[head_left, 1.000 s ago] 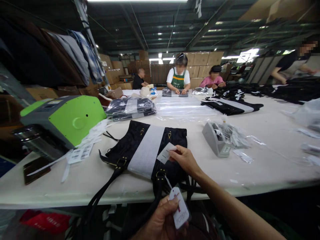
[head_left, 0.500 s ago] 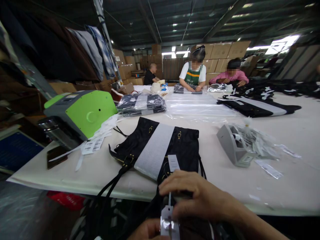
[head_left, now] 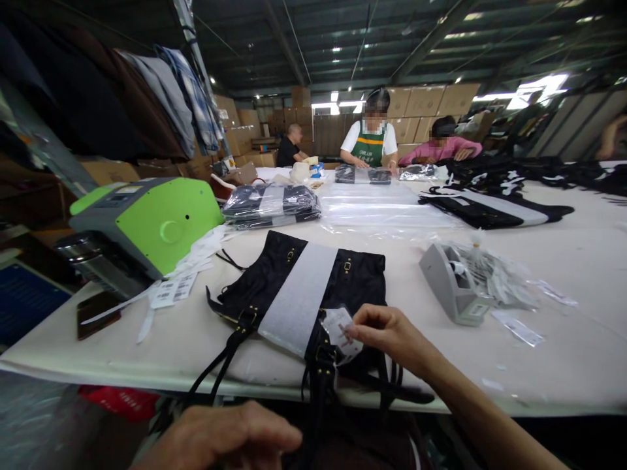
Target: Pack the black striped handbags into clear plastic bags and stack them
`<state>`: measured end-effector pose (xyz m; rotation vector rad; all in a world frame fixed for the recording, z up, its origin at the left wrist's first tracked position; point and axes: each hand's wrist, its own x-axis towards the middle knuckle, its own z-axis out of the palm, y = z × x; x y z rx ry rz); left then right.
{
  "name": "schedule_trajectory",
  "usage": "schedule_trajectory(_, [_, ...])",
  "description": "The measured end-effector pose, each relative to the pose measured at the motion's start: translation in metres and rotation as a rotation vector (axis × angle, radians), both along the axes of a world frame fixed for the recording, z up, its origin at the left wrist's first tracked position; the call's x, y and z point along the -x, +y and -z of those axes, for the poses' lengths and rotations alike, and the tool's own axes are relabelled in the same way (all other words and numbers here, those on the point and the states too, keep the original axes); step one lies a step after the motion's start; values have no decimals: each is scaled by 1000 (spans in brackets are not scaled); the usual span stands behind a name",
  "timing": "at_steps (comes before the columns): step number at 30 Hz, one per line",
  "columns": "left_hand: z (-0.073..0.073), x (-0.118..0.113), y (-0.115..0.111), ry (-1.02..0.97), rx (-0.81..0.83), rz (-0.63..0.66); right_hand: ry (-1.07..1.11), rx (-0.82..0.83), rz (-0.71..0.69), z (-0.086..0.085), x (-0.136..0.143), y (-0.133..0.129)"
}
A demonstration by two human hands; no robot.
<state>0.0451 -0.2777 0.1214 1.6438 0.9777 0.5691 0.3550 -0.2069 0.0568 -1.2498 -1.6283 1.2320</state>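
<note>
A black handbag [head_left: 360, 271] with gold buckles lies on the table, a grey-white wrap band [head_left: 300, 297] across its middle and its straps hanging over the front edge. My right hand [head_left: 392, 329] pinches a white hang tag [head_left: 343, 333], which looks to be in a clear plastic sleeve, over the bag's lower part. Below the table edge, my left hand [head_left: 225, 434] is held with fingers stretched out and nothing visible in it; part of it is cut off by the frame.
A green and grey machine [head_left: 166, 222] stands left, with a label strip [head_left: 169, 292], a thermos [head_left: 100, 264] and a phone [head_left: 98, 314]. Bagged goods [head_left: 272, 203] lie behind the handbag. On the right sits a grey holder [head_left: 448, 287] with plastic-sleeved tags. Three people work across the table.
My right hand has lifted up and away from the lap area and now holds the tag over the bag. My left hand has let go of the tag and moved left.
</note>
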Motion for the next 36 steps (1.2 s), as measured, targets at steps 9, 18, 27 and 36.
schedule_trajectory(9, [105,-33,54,263,108,-50,-513,75,230,61,11,48])
schedule_trajectory(18, [136,-63,51,215,178,-274,-608,-439,101,24,31,32])
schedule_trajectory(27, [136,-69,48,451,-140,-270,-752,-445,-459,18,58,29])
schedule_trajectory(36, [122,-62,59,332,-171,-320,-860,-407,-481,26,59,30])
